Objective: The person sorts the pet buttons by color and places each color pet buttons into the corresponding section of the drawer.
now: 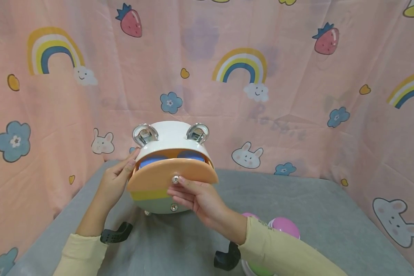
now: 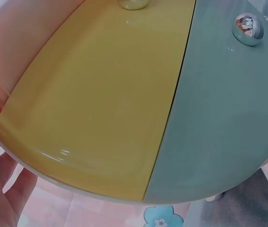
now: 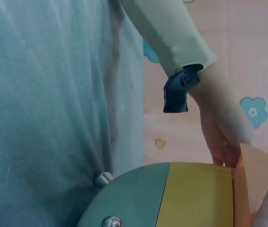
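A grey cloth-covered table (image 1: 279, 195) bears a rounded, glossy, white-topped cabinet (image 1: 171, 134), its curved pale-orange drawer (image 1: 155, 174) (standing partly open) at the top. The left hand (image 1: 114, 181) grips the cabinet's side, fingers bent; the right hand (image 1: 203, 199), fingers mostly extended, pinches the drawer's small, shiny silver knob (image 1: 174, 179).

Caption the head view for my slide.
Right hand on the knob of the open orange drawer, blue items inside; left hand holding the white cabinet.

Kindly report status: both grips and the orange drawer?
Left grip touching cabinet; right grip on knob. Orange drawer part open, blue contents showing. No obstruction seen.
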{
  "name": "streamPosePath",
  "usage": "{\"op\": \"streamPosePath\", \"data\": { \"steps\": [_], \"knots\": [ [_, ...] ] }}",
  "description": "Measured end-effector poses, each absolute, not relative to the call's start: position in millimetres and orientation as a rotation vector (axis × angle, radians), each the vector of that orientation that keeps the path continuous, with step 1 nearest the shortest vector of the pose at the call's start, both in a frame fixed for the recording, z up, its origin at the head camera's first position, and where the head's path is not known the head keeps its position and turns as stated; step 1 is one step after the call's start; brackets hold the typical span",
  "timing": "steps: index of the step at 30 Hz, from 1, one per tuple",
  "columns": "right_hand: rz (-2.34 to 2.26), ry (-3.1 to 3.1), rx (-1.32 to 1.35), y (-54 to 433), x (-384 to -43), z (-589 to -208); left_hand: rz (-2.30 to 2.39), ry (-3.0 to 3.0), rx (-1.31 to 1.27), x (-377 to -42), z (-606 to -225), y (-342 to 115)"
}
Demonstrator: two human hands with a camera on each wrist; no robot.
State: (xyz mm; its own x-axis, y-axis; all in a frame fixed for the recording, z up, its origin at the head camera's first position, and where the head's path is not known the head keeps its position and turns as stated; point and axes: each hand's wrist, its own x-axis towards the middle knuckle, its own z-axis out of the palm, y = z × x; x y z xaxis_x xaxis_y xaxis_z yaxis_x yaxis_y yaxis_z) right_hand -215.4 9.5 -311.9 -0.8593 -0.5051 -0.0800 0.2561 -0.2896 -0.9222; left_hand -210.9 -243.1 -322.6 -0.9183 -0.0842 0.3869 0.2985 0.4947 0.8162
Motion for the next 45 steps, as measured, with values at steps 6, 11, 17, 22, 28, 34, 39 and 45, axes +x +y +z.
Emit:
{"op": "streamPosePath", "data": {
  "steps": [6,11,17,22,28,34,39,45],
  "knots": [
    [-2.181,1.489,-0.314,8.2,-219.4,-310.4,-1.399,-2.364,-0.18,-211.5,-322.5,-242.5],
    [-2.185,1.495,-0.304,6.5,-222.4,-309.7,-1.396,-2.359,-0.185,-211.2,-322.1,-241.7],
    [-2.203,1.507,-0.324,2.3,-228.4,-310.4,-1.398,-2.356,-0.175,-210.9,-321.8,-240.7],
    [-2.229,1.499,-0.328,1.2,-233.2,-312.9,-1.406,-2.352,-0.168,-211.5,-321.8,-239.6],
    [-2.254,1.485,-0.372,0.5,-244.0,-320.7,-1.416,-2.351,-0.176,-211.8,-321.6,-240.1],
    [-2.226,1.508,-0.297,-1.4,-238.4,-309.6,-1.409,-2.356,-0.169,-211.0,-320.9,-241.7],
    [-2.237,1.508,-0.276,-3.1,-238.6,-308.4,-1.41,-2.359,-0.162,-210.4,-321.5,-241.8],
    [-2.265,1.471,-0.275,-4.6,-238.8,-309.4,-1.412,-2.364,-0.151,-210.9,-322.3,-242.2]
  ]
}}
